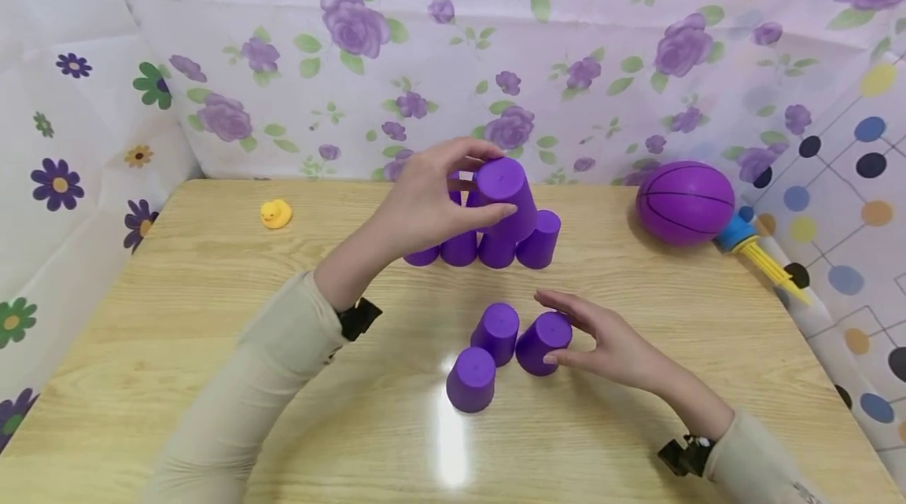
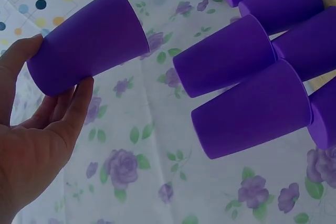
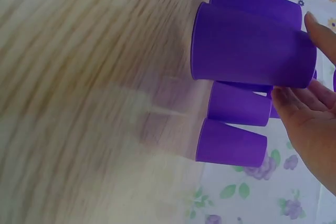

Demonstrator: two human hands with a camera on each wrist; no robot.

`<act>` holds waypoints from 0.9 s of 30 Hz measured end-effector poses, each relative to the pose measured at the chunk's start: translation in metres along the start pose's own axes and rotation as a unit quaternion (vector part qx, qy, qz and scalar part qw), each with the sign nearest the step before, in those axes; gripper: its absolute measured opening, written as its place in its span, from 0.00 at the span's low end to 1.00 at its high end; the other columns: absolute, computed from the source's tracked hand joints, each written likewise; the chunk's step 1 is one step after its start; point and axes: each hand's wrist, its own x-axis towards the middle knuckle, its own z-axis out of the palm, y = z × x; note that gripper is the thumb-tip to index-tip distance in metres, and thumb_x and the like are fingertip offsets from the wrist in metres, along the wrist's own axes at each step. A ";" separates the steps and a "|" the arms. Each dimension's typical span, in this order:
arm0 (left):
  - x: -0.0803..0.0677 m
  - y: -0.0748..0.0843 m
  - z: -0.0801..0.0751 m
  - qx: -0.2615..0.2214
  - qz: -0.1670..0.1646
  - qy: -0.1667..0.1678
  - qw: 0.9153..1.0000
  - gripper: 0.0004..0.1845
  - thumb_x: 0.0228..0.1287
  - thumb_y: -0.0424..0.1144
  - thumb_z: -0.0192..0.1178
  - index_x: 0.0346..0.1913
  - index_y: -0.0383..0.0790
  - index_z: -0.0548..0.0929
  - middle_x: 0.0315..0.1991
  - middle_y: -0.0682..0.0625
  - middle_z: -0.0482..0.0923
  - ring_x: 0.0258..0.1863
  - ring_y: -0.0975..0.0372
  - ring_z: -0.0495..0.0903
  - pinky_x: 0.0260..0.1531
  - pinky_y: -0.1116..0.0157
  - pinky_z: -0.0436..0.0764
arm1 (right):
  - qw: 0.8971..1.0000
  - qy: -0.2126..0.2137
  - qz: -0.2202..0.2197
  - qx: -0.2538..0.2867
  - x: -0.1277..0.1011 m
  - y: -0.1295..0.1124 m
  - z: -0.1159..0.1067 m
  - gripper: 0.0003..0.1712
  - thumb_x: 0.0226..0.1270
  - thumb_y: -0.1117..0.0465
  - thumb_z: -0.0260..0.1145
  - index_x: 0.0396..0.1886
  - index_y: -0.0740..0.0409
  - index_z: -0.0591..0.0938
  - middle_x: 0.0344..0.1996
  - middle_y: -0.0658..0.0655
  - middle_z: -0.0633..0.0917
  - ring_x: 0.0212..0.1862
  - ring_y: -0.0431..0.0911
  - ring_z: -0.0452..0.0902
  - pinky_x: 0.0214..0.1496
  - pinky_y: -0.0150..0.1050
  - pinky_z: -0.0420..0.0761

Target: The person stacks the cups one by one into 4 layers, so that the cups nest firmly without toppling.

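My left hand (image 1: 426, 204) grips an upside-down purple cup (image 2: 89, 43) by its base end, thumb on one side and fingers on the other. In the head view that cup overlaps a row of upturned purple cups (image 1: 539, 240) at the back of the table. Two more cups, one of them a purple cup (image 2: 226, 56) in the left wrist view, stand on top of this row, partly hidden by my left hand in the head view. Nearer me, my right hand (image 1: 612, 347) holds another upturned cup (image 1: 543, 343) between thumb and fingers. Beside it stand two upturned cups, a farther cup (image 1: 497, 332) and a nearer cup (image 1: 471, 380).
A yellow rubber duck (image 1: 276, 214) sits at the back left of the wooden table (image 1: 177, 347). At the back right lie a purple ball (image 1: 685, 203) and a blue and yellow toy (image 1: 760, 254). Floral cloth (image 1: 425, 64) hangs right behind the cups.
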 end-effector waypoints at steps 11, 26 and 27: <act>0.052 -0.020 0.025 -0.011 -0.017 -0.028 0.999 0.27 0.48 0.42 0.73 0.51 0.40 0.75 0.45 0.50 0.78 0.46 0.62 0.79 0.43 0.74 0.81 | 0.999 0.027 0.025 0.017 -0.003 0.004 -0.001 0.28 0.54 0.59 0.72 0.55 0.60 0.76 0.52 0.59 0.80 0.54 0.44 0.77 0.58 0.32 0.75; 0.107 -0.038 0.035 0.064 -0.007 -0.097 0.993 0.24 0.49 0.47 0.71 0.47 0.42 0.75 0.43 0.52 0.78 0.43 0.63 0.78 0.46 0.69 0.77 | 0.998 0.033 0.017 0.043 -0.005 0.007 0.000 0.28 0.53 0.63 0.72 0.55 0.61 0.76 0.52 0.60 0.81 0.53 0.42 0.77 0.56 0.33 0.77; 0.107 -0.039 0.036 0.072 -0.011 -0.106 0.992 0.24 0.49 0.46 0.71 0.46 0.42 0.74 0.43 0.52 0.78 0.44 0.62 0.78 0.46 0.68 0.76 | 0.998 0.033 0.018 0.044 -0.005 0.007 0.000 0.28 0.54 0.63 0.72 0.55 0.61 0.76 0.52 0.59 0.81 0.53 0.41 0.77 0.56 0.33 0.77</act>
